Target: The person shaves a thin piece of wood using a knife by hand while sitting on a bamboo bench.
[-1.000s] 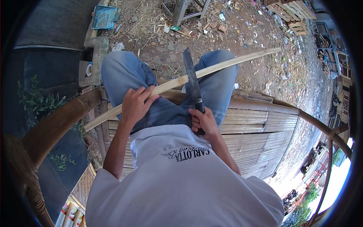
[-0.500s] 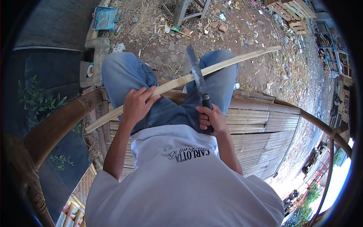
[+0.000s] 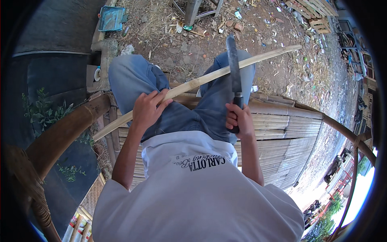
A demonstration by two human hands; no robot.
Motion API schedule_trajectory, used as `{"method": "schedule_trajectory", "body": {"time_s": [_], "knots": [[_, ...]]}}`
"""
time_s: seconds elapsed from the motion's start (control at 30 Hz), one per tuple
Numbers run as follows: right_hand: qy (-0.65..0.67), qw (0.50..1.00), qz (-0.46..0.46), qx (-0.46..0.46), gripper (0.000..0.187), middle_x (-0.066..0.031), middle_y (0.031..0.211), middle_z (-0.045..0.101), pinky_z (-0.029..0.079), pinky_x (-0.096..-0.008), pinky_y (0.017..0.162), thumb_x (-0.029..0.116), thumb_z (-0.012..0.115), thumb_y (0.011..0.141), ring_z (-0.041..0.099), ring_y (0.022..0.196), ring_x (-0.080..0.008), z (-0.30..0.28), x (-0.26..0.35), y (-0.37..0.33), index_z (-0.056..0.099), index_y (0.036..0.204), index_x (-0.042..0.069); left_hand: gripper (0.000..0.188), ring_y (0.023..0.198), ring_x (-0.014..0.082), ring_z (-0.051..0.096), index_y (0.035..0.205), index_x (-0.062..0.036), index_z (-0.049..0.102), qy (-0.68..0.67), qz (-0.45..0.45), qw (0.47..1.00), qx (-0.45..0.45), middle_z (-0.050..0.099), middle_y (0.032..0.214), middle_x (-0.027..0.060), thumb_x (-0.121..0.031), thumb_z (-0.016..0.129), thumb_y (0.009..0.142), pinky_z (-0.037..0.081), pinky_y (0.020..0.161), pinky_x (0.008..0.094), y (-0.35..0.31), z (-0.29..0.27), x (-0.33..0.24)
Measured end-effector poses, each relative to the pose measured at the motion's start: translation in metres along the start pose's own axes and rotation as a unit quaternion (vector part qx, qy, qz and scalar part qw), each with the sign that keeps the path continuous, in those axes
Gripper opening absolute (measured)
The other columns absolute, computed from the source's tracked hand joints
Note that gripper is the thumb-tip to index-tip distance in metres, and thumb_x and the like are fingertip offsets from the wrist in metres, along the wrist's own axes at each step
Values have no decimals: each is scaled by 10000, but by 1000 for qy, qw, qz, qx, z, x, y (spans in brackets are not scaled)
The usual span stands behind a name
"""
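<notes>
A long pale bamboo strip (image 3: 193, 84) lies slantwise across my thighs, its far end rising to the right. My left hand (image 3: 148, 109) is closed around it near my left thigh. In my right hand (image 3: 240, 120) is a large knife (image 3: 234, 66) with a dark handle, the fingers wrapped round it. The blade points away from me and crosses the strip over my right knee. Whether the blade touches the strip I cannot tell.
I sit on a bamboo slat bench (image 3: 278, 131) with a thick bamboo pole (image 3: 66, 133) to the left. A blue tray (image 3: 112, 19) and the legs of a wooden stool (image 3: 192, 12) stand on the littered ground ahead. Wooden crates (image 3: 318, 25) are at the far right.
The knife and my right hand have moved right along the strip, and the blade stands more upright. My left hand keeps its hold, with the strip nearly still.
</notes>
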State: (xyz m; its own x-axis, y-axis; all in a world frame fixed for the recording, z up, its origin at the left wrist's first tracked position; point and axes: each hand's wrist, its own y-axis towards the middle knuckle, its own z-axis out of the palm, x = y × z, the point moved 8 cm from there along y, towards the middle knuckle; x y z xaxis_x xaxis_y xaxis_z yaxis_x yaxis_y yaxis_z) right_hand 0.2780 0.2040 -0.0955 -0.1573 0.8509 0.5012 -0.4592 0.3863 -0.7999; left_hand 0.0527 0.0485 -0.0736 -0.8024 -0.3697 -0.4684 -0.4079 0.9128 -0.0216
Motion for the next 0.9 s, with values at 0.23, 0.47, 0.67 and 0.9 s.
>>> {"method": "schedule_trajectory", "body": {"time_s": [0.23, 0.47, 0.67, 0.9], "knots": [[166, 961, -216, -49, 151, 46, 552, 337, 315, -256, 378, 56, 583, 892, 344, 403, -60, -2, 22, -4, 452, 832, 102, 359, 584, 251, 521, 1120, -88, 668, 14, 9, 1000, -13, 584, 705, 57, -354, 648, 879, 416, 589, 349, 8, 2, -3], [25, 998, -65, -4, 147, 48, 560, 346, 296, -234, 360, 59, 587, 889, 322, 391, -44, -12, 27, -6, 460, 824, 95, 365, 575, 268, 544, 1117, -95, 668, -11, -1, 1000, -5, 588, 707, 61, -373, 640, 881, 446, 577, 362, 4, 5, 3], [-20, 994, -72, -76, 154, 46, 549, 331, 326, -260, 386, 31, 576, 883, 338, 401, -66, 9, -32, 7, 454, 807, 89, 376, 587, 275, 592, 1131, -86, 664, -13, -9, 1000, -6, 600, 725, 75, -368, 638, 885, 469, 549, 371, 7, 6, 0], [56, 995, -84, 12, 161, 49, 556, 336, 296, -229, 363, 37, 575, 884, 323, 386, -48, -15, 29, -4, 446, 813, 101, 380, 605, 274, 613, 1139, -86, 663, -29, -29, 999, 8, 595, 712, 81, -370, 638, 888, 482, 548, 380, 5, 4, 5]]}}
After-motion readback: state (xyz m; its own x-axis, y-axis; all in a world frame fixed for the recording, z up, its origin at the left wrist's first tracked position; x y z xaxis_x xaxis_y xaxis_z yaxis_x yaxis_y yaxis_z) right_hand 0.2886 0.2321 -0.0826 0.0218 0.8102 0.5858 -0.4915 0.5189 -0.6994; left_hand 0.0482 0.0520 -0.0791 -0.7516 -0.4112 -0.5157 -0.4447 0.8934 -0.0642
